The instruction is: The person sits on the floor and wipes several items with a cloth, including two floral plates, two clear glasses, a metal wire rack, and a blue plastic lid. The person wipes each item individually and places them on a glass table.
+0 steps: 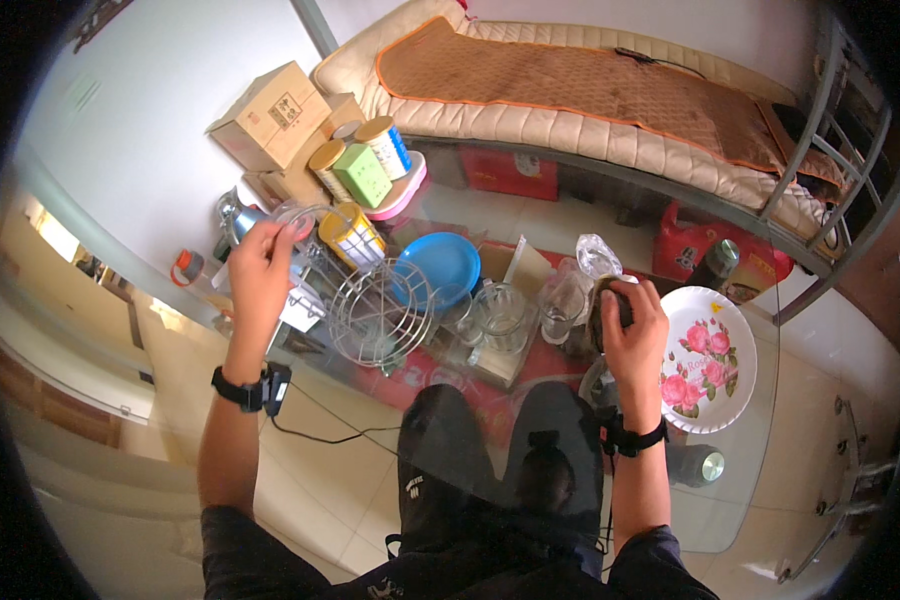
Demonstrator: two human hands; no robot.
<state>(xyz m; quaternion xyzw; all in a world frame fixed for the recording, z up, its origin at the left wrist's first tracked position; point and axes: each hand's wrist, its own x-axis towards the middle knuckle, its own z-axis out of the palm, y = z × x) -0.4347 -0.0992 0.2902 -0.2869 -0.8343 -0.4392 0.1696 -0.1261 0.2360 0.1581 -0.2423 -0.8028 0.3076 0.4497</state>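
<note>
My left hand (261, 266) is raised at the left, its fingers pinched on the upper wire of a round metal wire rack (381, 311). The rack tilts over the glass tabletop. In my right hand (634, 322) is a dark rounded object (604, 319), mostly hidden by the fingers; its kind is unclear. Left of that hand stand a clear drinking glass (561, 311) and a clear glass mug (501, 319). Behind the rack lies a blue plastic plate (442, 259). To the right of my right hand is a white scalloped plate with pink roses (709, 360).
Tins (385, 142), a green box (364, 176) and cardboard cartons (274, 112) crowd the back left. A yellow tin (352, 236) stands near the rack. An orange-capped bottle (189, 266) is at the left. Beyond the glass table (727, 517) stands a bed (570, 112).
</note>
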